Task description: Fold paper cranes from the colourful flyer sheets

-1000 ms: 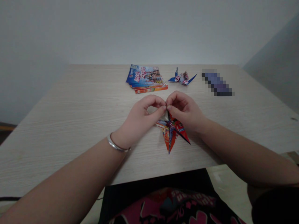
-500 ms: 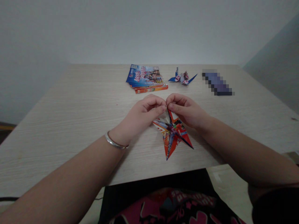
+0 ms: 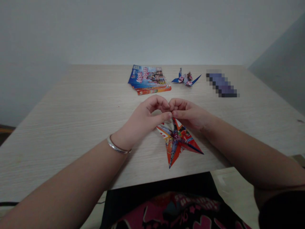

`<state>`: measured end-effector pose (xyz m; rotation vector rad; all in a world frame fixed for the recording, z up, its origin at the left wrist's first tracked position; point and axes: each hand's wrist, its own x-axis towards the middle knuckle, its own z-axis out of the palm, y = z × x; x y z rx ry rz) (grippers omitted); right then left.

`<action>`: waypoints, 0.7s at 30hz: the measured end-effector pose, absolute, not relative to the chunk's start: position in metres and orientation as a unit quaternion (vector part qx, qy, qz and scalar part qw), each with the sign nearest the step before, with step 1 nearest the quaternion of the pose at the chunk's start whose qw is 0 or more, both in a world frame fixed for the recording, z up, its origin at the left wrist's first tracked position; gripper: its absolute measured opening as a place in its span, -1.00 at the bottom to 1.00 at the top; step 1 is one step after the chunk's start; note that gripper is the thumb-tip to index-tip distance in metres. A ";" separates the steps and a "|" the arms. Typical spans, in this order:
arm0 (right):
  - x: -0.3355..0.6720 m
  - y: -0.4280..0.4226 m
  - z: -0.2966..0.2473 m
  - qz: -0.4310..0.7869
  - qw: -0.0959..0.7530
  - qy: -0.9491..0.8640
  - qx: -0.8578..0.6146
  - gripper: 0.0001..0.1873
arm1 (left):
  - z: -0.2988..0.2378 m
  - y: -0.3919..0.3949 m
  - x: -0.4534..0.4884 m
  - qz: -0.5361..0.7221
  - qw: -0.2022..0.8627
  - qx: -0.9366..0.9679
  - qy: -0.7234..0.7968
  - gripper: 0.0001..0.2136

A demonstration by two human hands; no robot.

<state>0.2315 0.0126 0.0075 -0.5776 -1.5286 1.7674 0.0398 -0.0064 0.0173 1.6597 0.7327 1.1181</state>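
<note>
Folded paper star nearer the wearer than the card stack, its far edge pinched between left hand and right hand, fingertips meeting; probably light, crisp, easily creased, best held by folded points.

A single head-worn camera looks forward and down, from the wearer's clothing at the bottom edge across the bench to the wall up top, the left hand and right hand close, near mid-frame.
</note>
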 end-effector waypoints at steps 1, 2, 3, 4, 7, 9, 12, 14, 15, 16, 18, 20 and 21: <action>0.231 0.012 0.008 0.697 0.351 -0.585 -0.221 -0.58 | 0.016 -0.006 0.040 0.466 0.496 0.671 0.293 -0.83; 0.231 0.011 0.009 0.704 0.344 -0.580 -0.222 -0.59 | 0.016 -0.005 0.040 0.470 0.505 0.664 0.289 -0.79; 0.231 0.010 0.009 0.706 0.342 -0.578 -0.227 -0.59 | 0.015 -0.005 0.040 0.468 0.511 0.660 0.290 -0.77; 0.230 0.009 0.010 0.700 0.347 -0.577 -0.238 -0.59 | 0.014 -0.004 0.040 0.465 0.510 0.661 0.294 -0.78; 0.228 0.008 0.010 0.634 0.405 -0.594 -0.286 -0.61 | 0.013 -0.003 0.038 0.467 0.453 0.686 0.324 -0.86; 0.225 0.006 0.010 0.543 0.466 -0.623 -0.317 -0.68 | 0.014 -0.003 0.037 0.472 0.387 0.712 0.346 -0.92; 0.224 0.000 0.012 0.356 0.523 -0.689 -0.353 -0.79 | 0.017 -0.005 0.036 0.475 0.328 0.738 0.350 -0.92; 0.226 -0.004 0.014 0.244 0.526 -0.724 -0.373 -0.83 | 0.021 -0.008 0.035 0.478 0.299 0.748 0.349 -0.90; 0.227 -0.006 0.015 0.202 0.525 -0.734 -0.381 -0.85 | 0.022 -0.009 0.035 0.476 0.283 0.754 0.352 -0.90; 0.228 -0.007 0.016 0.169 0.524 -0.740 -0.386 -0.86 | 0.024 -0.010 0.035 0.475 0.265 0.760 0.356 -0.90; 0.230 -0.007 0.017 0.130 0.522 -0.749 -0.386 -0.88 | 0.026 -0.012 0.034 0.471 0.238 0.767 0.366 -0.90; 0.231 -0.006 0.017 0.116 0.514 -0.759 -0.382 -0.89 | 0.027 -0.012 0.035 0.467 0.231 0.768 0.372 -0.90; 0.231 -0.006 0.017 0.116 0.508 -0.764 -0.381 -0.89 | 0.027 -0.011 0.035 0.467 0.233 0.767 0.373 -0.91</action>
